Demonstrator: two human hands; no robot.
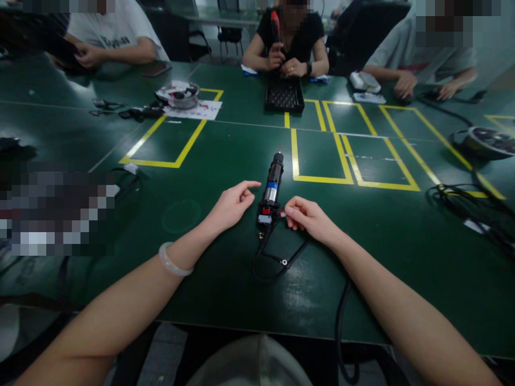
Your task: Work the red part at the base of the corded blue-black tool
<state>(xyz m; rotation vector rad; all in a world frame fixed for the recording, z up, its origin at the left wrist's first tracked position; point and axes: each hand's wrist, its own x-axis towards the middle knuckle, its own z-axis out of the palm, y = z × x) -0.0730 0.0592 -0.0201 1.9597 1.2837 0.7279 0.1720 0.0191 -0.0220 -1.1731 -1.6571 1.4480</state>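
Note:
In the middle of the green table (225, 145) lies a slim black tool with a bare silver-and-blue motor section (272, 192), like an electric screwdriver with its casing off. A thin bit points away from me. Near its close end sit a red part (266, 211) and a pale block (264, 219). My right hand (304, 217) pinches a small red-and-pale wire piece (282, 214) at the tool's right side. Just left of the tool, my left hand (233, 205) holds nothing; its index finger is stretched out and the others are partly curled.
A black cable (254, 268) loops from the tool toward me. Across the table, a person holds a red-handled tool (275, 26) over a black tray (284, 97). A bowl (185, 96) of parts stands back left. Coiled cables (454, 206) lie right; yellow tape (322, 179) marks rectangles.

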